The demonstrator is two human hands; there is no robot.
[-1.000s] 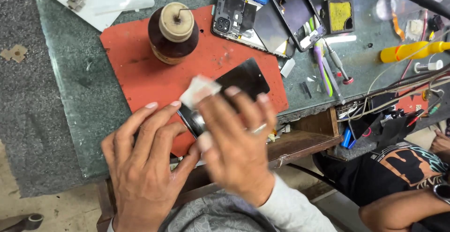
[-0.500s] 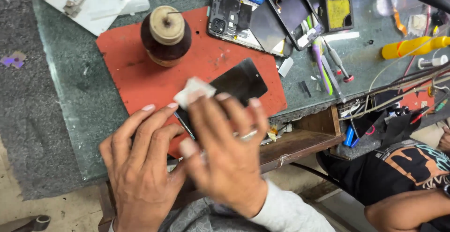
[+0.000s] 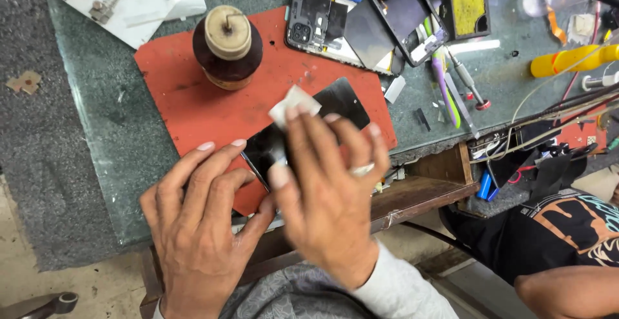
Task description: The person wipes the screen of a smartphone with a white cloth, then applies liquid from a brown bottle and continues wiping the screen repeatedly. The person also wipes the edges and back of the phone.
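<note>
A black phone screen panel [image 3: 340,99] lies on a red mat [image 3: 193,106] on the green glass worktop. My right hand [image 3: 322,190] lies flat over the panel and presses a small white wipe [image 3: 293,105] onto it with its fingertips; a ring shows on one finger. My left hand [image 3: 193,222] rests on the mat with fingers spread, touching the panel's near left edge. Most of the panel is hidden under my hands.
A dark round pot with a tan lid [image 3: 227,47] stands on the mat. Opened phones [image 3: 322,22], a sponge holder [image 3: 469,12], tweezers and a screwdriver [image 3: 461,87] and a yellow tool [image 3: 567,61] lie behind. Another person in a black shirt [image 3: 567,241] sits at right.
My right hand has slid the white wipe a little across the panel, towards its far end. My left hand stays in place holding the panel's edge.
</note>
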